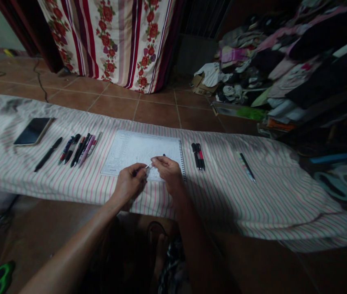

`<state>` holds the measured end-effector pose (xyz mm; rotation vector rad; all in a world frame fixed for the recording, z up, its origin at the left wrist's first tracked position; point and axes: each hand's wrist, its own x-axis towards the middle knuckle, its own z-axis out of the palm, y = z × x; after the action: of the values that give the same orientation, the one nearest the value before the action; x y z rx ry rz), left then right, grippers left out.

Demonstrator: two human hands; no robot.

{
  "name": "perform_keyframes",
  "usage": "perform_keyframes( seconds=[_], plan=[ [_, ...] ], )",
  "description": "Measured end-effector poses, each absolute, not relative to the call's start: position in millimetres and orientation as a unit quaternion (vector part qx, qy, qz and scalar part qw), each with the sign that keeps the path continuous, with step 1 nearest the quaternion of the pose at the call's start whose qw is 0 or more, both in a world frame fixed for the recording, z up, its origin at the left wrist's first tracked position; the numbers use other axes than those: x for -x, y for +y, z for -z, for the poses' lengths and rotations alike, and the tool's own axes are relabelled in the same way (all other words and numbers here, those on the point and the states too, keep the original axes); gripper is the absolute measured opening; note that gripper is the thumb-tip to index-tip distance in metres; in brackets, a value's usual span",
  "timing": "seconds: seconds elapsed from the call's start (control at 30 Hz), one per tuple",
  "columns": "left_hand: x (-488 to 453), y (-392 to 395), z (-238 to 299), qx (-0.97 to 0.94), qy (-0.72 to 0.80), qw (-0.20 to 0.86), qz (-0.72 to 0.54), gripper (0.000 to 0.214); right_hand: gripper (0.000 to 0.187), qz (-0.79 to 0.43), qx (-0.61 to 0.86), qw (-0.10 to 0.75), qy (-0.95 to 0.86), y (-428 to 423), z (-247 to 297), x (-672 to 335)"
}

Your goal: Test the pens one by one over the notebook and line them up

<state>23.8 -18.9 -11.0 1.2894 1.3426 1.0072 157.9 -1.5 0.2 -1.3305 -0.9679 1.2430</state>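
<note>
Over the lower part of a spiral notebook, my two hands meet with their fingertips close together. A thin pale pen piece runs between them, too small to make out fully. My left hand is closed, pinching its left end, with something dark at the thumb. My right hand pinches the other end between thumb and fingers. A small black tip shows just behind the right fingers; what it belongs to is hidden. Two pens, a black one and a black-and-red one, lie right of the notebook.
Left of the notebook lie several pens, a single black pen and a phone. Another pen rests farther right on the striped cloth. Beyond are a floral curtain and piled clothes.
</note>
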Motion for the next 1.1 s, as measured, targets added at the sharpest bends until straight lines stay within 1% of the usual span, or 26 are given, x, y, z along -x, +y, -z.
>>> perform_keyframes(
  seconds=[0.2, 0.47, 0.6, 0.67, 0.8, 0.87, 0.93, 1.1],
  plan=[
    [-23, -19, 11, -0.523, 0.560, 0.480, -0.428, 0.028, 0.039, -0.512, 0.558, 0.515, -0.401, -2, -2, -160],
    [-22, -19, 14, -0.550, 0.558, 0.463, -0.416, 0.029, 0.033, -0.504, 0.563, 0.513, -0.408, -1, 1, -157],
    [-21, -19, 13, -0.534, 0.575, 0.463, -0.413, 0.031, 0.041, -0.500, 0.564, 0.521, -0.400, 0, -1, -163],
    [-20, -18, 13, -0.523, 0.581, 0.465, -0.416, 0.032, 0.043, -0.472, 0.574, 0.540, -0.395, 3, 1, -173],
    [-19, -18, 18, -0.518, 0.574, 0.464, -0.433, 0.032, 0.036, -0.342, 0.626, 0.570, -0.407, 10, 11, -198],
    [-19, -18, 18, -0.510, 0.566, 0.476, -0.439, 0.032, 0.032, -0.289, 0.657, 0.540, -0.439, 12, 15, -207],
    [-19, -19, 15, -0.497, 0.552, 0.503, -0.442, 0.033, 0.029, -0.243, 0.686, 0.493, -0.477, 12, 17, -210],
    [-20, -24, -3, -0.417, 0.519, 0.600, -0.444, 0.035, 0.022, -0.170, 0.730, 0.388, -0.536, 9, 12, -199]
  ],
)
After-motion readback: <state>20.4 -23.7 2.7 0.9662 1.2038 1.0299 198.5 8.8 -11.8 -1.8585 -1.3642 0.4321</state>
